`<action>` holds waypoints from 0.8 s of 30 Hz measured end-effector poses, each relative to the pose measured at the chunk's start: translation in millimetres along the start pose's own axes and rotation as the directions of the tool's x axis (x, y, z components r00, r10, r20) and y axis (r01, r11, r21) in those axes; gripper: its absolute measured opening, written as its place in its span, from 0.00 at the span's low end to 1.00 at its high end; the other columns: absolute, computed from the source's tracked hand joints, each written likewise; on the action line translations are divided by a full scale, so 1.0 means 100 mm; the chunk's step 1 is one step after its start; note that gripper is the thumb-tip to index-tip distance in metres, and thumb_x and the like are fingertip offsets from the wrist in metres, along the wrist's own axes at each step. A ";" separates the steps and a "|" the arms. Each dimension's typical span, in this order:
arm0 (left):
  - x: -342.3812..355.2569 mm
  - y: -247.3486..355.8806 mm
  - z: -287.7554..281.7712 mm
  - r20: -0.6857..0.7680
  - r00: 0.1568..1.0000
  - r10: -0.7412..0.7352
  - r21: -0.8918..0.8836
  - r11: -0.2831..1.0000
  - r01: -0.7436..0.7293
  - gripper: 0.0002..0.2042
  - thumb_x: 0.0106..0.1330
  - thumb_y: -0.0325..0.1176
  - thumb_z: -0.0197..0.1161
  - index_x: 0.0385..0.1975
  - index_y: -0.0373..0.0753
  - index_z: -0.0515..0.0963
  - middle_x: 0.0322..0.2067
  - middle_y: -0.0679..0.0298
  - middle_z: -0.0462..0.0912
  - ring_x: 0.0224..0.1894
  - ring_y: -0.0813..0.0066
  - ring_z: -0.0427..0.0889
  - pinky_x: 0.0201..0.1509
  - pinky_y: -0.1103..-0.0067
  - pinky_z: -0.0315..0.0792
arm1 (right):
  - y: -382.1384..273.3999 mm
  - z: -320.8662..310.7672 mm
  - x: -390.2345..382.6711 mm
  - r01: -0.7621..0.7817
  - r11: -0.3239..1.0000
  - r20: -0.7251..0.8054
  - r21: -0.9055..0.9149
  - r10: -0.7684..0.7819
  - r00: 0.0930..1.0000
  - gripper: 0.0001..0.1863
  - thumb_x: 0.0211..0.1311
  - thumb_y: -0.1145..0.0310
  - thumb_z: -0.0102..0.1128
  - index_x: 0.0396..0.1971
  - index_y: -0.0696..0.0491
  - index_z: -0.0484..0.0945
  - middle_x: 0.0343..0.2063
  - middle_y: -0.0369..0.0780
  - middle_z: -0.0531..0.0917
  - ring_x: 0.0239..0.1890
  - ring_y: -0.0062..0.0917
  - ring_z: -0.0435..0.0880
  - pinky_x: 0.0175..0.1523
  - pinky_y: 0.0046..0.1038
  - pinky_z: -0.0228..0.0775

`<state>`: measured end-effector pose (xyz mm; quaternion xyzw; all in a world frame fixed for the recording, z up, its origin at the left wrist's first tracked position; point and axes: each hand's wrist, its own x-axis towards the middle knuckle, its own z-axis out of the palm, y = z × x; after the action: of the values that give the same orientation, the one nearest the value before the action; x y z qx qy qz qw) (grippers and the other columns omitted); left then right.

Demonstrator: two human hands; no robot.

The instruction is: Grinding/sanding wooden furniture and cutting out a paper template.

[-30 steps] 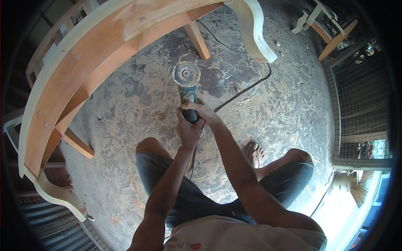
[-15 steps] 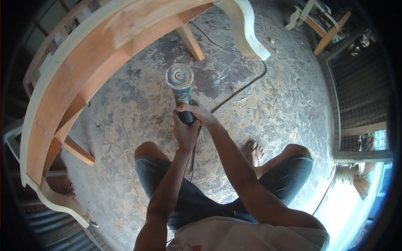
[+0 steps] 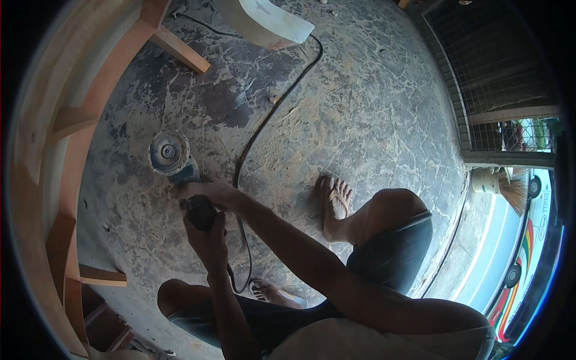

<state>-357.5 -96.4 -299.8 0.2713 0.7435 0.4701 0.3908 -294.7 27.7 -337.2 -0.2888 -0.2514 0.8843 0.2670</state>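
Observation:
Both my hands hold an angle grinder (image 3: 185,173), with its dusty round disc (image 3: 169,152) facing up and pointing away to the left. My left hand (image 3: 207,243) is wrapped round the dark rear end of the body. My right hand (image 3: 217,193) grips the body farther forward, behind the disc; its fingertips are partly hidden. A black cord (image 3: 273,111) trails beside my hands and across the floor. To the left of the disc, apart from it, stands a large curved wooden furniture piece (image 3: 96,114) with bare wood braces.
A pale curved leg (image 3: 273,25) of the furniture reaches over the floor at the top. My sandalled right foot (image 3: 337,198) rests on the cracked concrete floor (image 3: 366,120). At right are a wire-mesh panel (image 3: 492,78), a broom (image 3: 510,191) and a vehicle (image 3: 528,246) outside.
My view has swung to the right, so the furniture sits farther left in the picture. The grinder, still in both hands, is farther from the pale leg and tilted more leftward.

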 end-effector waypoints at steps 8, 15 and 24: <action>-0.65 0.34 -0.08 -0.047 0.978 -0.204 -0.038 0.978 0.203 0.29 0.62 0.28 0.79 0.62 0.36 0.73 0.40 0.64 0.83 0.37 0.78 0.82 0.43 0.77 0.78 | -0.07 0.23 -0.68 -0.166 0.976 0.058 -0.142 0.175 0.983 0.27 0.57 0.58 0.76 0.51 0.61 0.84 0.45 0.40 0.88 0.49 0.26 0.87 0.60 0.29 0.76; -0.98 0.87 -0.37 0.136 0.988 -0.079 0.129 0.990 0.061 0.36 0.58 0.29 0.83 0.66 0.34 0.72 0.55 0.59 0.82 0.55 0.67 0.82 0.60 0.69 0.76 | -0.99 0.81 -1.58 -0.135 0.897 0.126 -0.422 0.205 0.971 0.38 0.58 0.61 0.81 0.67 0.59 0.77 0.55 0.43 0.86 0.60 0.28 0.82 0.68 0.31 0.71; -1.34 3.09 -0.28 0.283 0.939 -0.196 0.057 0.981 0.188 0.33 0.57 0.21 0.80 0.62 0.36 0.71 0.55 0.60 0.80 0.55 0.66 0.82 0.60 0.66 0.80 | -2.94 1.41 -3.17 -0.055 0.696 -0.011 -0.716 0.068 0.998 0.58 0.62 0.53 0.82 0.84 0.48 0.52 0.70 0.49 0.75 0.70 0.34 0.77 0.69 0.38 0.75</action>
<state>-296.3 -86.0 32.6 0.2686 0.7083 0.3746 0.5346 -70.6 5.9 57.9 -0.3710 -0.5677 0.7278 0.1021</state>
